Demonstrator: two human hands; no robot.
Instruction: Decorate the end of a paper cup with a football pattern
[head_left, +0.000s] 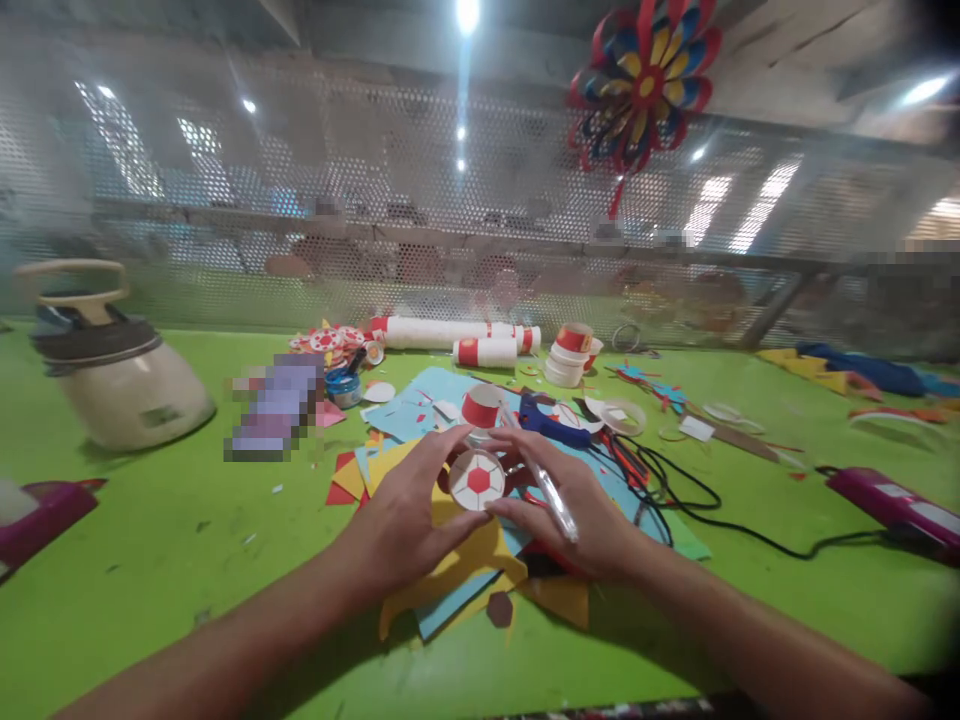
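Note:
Between my two hands is a small round white piece point(491, 494) with a red pentagon and dark lines, like a football. My left hand point(405, 500) grips its left side, thumb at the lower edge and fingers behind. From the right, my right hand point(577, 500) pinches the lower edge with its thumb. A silver-white pen point(551, 492) also lies along the right hand's fingers. Just behind the piece stands a red and white paper cup point(481, 408). Coloured paper sheets and scraps point(472, 555) are spread under the hands, with a dark hexagon point(499, 609) among them.
A blue glue gun point(555, 424) with black cable lies right of the cup. Stacked paper cups point(450, 333) lie at the back. On the left are a large jug point(127, 370), a blurred phone point(279, 408) and a blue jar point(343, 388). A purple power strip point(896, 508) is far right.

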